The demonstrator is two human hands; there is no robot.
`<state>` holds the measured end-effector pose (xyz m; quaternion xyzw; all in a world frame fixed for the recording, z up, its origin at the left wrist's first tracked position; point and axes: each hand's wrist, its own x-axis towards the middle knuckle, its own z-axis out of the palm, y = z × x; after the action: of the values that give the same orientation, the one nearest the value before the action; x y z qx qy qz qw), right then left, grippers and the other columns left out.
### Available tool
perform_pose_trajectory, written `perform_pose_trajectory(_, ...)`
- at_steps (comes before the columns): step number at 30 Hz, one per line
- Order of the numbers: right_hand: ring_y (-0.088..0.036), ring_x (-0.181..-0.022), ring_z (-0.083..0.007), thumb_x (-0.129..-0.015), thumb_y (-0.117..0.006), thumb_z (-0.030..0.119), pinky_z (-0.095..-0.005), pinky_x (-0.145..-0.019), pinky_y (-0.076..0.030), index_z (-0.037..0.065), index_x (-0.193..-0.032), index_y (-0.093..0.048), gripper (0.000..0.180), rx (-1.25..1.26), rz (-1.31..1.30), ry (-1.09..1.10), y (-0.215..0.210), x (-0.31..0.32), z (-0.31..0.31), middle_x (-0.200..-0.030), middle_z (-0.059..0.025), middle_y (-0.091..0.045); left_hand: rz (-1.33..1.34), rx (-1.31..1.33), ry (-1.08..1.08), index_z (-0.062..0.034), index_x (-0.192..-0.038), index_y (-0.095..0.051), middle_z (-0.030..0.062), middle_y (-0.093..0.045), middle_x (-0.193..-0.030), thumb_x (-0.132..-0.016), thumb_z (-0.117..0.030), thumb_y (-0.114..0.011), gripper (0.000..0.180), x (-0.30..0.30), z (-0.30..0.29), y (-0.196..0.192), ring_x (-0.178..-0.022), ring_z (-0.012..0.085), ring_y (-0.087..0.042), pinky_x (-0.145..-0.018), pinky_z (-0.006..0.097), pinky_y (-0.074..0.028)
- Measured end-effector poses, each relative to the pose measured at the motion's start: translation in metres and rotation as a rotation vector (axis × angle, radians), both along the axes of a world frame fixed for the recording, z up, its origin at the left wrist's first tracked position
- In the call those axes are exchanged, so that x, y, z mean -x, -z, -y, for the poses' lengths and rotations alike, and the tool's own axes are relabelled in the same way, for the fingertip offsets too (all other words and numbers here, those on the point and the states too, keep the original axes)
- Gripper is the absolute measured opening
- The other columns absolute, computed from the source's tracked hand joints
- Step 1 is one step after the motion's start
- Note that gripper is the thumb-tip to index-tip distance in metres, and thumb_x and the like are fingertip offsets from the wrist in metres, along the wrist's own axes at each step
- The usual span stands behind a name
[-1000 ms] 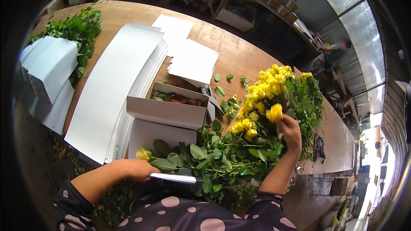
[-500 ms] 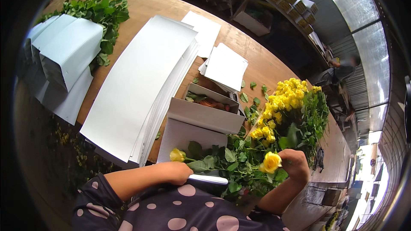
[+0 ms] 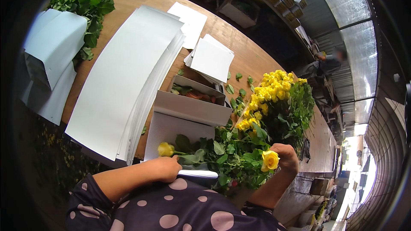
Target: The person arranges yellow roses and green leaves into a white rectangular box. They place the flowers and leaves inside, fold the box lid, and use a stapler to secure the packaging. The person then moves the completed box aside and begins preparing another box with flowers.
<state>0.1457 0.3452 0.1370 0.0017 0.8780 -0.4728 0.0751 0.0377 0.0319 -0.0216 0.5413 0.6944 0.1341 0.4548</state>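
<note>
The yellow rose (image 3: 270,161) gripped in the right hand (image 3: 286,157) has come down from the big bunch (image 3: 274,92) toward the body. The left hand (image 3: 165,167), closed on another rose's stem (image 3: 166,149), stays over the white sheet (image 3: 171,130), so both roses now lie close together.

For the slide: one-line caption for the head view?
Right hand lifts a yellow rose as left hand rests by another rose on corrugated sheet.
</note>
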Motion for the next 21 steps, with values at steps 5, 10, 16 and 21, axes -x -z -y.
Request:
perform_pose_trajectory(5,-0.052,-0.061,-0.0065,-0.066,-0.065,-0.004,-0.0212,-0.053,-0.042,0.001,-0.075,-0.058,0.012,-0.110,0.168,0.127,0.022,0.033,0.072,-0.067,0.0004,-0.056,0.026,-0.012,-0.001,-0.0020,-0.085,-0.061,0.0296,-0.044,-0.106,-0.068,-0.011,-0.052,0.021,0.006,0.002,-0.015,-0.079,0.0372,-0.056,-0.074,0.040,-0.045)
perform_pose_trajectory(10,-0.054,-0.062,-0.0077,-0.068,-0.067,0.011,-0.0232,-0.059,-0.044,0.003,-0.082,-0.059,0.018,-0.119,0.388,-0.107,0.096,0.066,0.159,-0.068,-0.0049,-0.057,0.118,0.059,-0.241,-0.0023,-0.091,-0.062,0.0166,-0.060,-0.091,-0.073,-0.014,-0.049,0.025,0.000,0.007,-0.022,-0.087,0.0282,-0.058,-0.073,0.037,-0.047)
perform_pose_trajectory(16,-0.058,-0.072,-0.0111,-0.075,-0.064,0.011,-0.0230,-0.061,-0.047,-0.004,-0.117,-0.036,0.052,0.404,0.733,0.038,0.128,0.082,0.149,-0.080,-0.0119,-0.062,0.102,0.102,-0.084,-0.0006,-0.091,-0.062,0.0176,-0.060,-0.092,-0.070,-0.015,-0.055,0.026,0.000,0.004,-0.019,-0.086,0.0305,-0.058,-0.073,0.038,-0.047)
perform_pose_trajectory(21,-0.061,-0.065,-0.0160,-0.073,-0.064,0.011,-0.0260,-0.059,-0.048,-0.003,-0.118,-0.036,0.055,0.007,0.579,-0.046,0.134,0.088,0.164,-0.076,-0.0136,-0.063,-0.011,0.022,-0.154,0.0000,-0.090,-0.062,0.0177,-0.057,-0.097,-0.067,-0.016,-0.059,0.028,-0.011,0.004,-0.012,-0.084,0.0284,-0.059,-0.068,0.036,-0.048)
